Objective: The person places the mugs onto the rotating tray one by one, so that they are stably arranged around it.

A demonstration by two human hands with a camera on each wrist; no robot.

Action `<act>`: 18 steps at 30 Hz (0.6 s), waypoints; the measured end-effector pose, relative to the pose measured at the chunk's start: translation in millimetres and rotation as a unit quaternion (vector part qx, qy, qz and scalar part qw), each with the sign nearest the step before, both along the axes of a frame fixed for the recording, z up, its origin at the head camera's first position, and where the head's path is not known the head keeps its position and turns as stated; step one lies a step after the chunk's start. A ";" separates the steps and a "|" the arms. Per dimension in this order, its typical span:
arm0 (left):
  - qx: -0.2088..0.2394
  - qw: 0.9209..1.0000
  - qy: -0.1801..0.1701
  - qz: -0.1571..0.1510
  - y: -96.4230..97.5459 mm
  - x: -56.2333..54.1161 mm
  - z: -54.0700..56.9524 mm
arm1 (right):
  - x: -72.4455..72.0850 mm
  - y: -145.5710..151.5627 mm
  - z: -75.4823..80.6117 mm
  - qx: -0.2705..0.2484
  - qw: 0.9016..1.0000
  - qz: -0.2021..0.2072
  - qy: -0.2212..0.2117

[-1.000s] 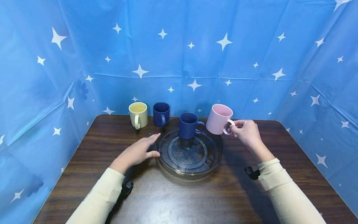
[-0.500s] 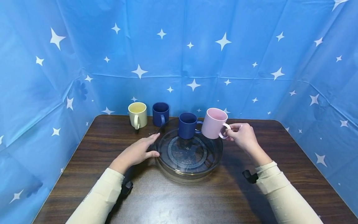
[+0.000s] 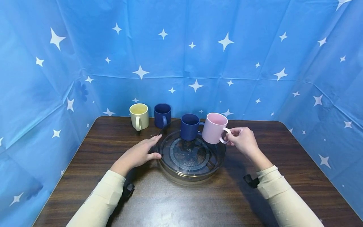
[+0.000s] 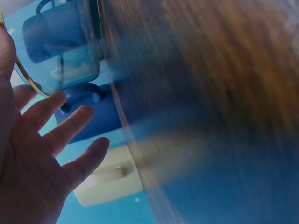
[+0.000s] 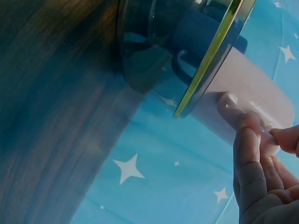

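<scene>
My right hand point(image 3: 243, 140) pinches the handle of a pink mug point(image 3: 214, 128), which hangs tilted over the right rim of a round smoked-glass bowl point(image 3: 190, 175). In the right wrist view the pink mug point(image 5: 252, 88) shows partly behind the glass rim, thumb and fingertips on its handle. Inside the bowl stands a dark blue mug point(image 3: 189, 127), its handle pointing right and partly covered by the pink mug. My left hand point(image 3: 139, 154) rests its spread fingers and thumb against the bowl's left side; the left wrist view shows these fingers point(image 4: 70, 128) extended.
Behind the bowl to the left stand a second dark blue mug point(image 3: 162, 115) and a pale yellow mug point(image 3: 139, 116), both upright. The dark wood table point(image 3: 181, 205) ends at a blue star-patterned curtain point(image 3: 181, 56) at the back and sides.
My right hand has carried the pink mug left and down over the bowl, close beside the dark blue mug in it. My left hand has stayed at the bowl's left side.
</scene>
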State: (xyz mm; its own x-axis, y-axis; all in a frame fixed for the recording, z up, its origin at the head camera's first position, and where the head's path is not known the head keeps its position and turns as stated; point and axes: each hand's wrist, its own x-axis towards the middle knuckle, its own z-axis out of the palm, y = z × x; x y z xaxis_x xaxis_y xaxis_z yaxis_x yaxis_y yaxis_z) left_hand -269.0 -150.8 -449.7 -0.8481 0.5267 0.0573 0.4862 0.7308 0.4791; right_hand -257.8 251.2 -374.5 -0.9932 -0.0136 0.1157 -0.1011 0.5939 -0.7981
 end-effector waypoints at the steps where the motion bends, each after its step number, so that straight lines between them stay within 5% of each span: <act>1: 0.000 1.000 0.002 -0.001 -0.1 0.0 -0.2 | 0.3 -0.4 -0.8 -0.001 1.000 -0.001 -0.002; 18: 0.001 1.000 0.009 -0.004 0.0 0.5 1.2 | 1.8 -10.9 -11.0 -0.015 1.000 -0.004 -0.014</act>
